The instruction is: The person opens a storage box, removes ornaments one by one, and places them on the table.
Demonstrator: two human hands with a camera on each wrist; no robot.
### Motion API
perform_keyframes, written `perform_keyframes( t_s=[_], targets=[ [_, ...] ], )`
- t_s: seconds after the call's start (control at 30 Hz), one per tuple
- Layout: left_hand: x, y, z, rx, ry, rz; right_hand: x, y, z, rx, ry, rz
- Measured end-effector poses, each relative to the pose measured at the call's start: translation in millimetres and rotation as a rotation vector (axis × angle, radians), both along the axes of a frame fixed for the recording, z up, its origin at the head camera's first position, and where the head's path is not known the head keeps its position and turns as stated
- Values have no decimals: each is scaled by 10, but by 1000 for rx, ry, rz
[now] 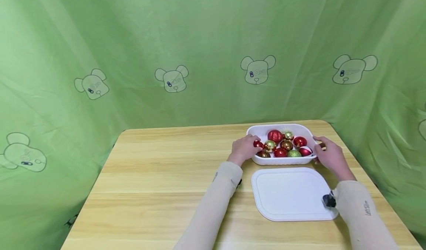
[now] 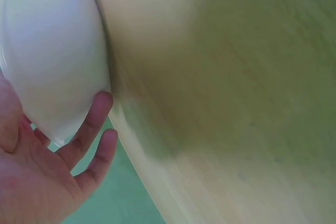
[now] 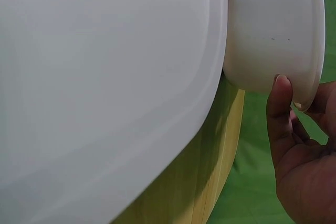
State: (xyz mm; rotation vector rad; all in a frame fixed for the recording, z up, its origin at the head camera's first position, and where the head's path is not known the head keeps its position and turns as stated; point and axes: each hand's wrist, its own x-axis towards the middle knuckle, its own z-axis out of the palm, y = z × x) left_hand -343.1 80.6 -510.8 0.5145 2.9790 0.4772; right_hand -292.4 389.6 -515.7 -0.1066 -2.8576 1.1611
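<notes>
A white rectangular plastic box (image 1: 281,161) stands at the back right of the table, with several Christmas baubles (image 1: 280,152) in red, gold, brown and green inside. My left hand (image 1: 244,148) grips its left end, the thumb over the rim beside a red bauble. In the left wrist view, fingers (image 2: 88,129) lie along the box's outer wall (image 2: 58,56). At the right end, my right hand (image 1: 331,157) holds the rim; the right wrist view shows a fingertip (image 3: 282,83) against the wall (image 3: 270,51). A flat white lid (image 1: 293,194) lies in front of the box.
The light wooden table (image 1: 159,176) extends to the left of the box and lid. Behind and around it hangs a green curtain (image 1: 206,28) printed with bear heads. A small black device (image 1: 329,200) on my right wrist overlaps the lid's right edge.
</notes>
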Motion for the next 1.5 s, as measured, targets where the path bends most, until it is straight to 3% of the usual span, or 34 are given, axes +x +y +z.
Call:
perform_keyframes(
  t_s=[0.2, 0.4, 0.53, 1.37, 1.5],
  targets=[
    [-5, -5, 5, 7, 15, -1, 3, -4, -7, 0, 2, 0],
    [3, 12, -10, -35, 109, -21, -1, 10, -2, 5, 2, 4],
    [27, 6, 7, -39, 133, -10, -1, 13, 7, 10, -1, 7],
    [64, -178, 220, 181, 146, 41, -13, 20, -1, 24, -6, 6],
    [50, -231, 241, 248, 142, 24, -21, 19, 0, 26, -6, 3]
  ],
)
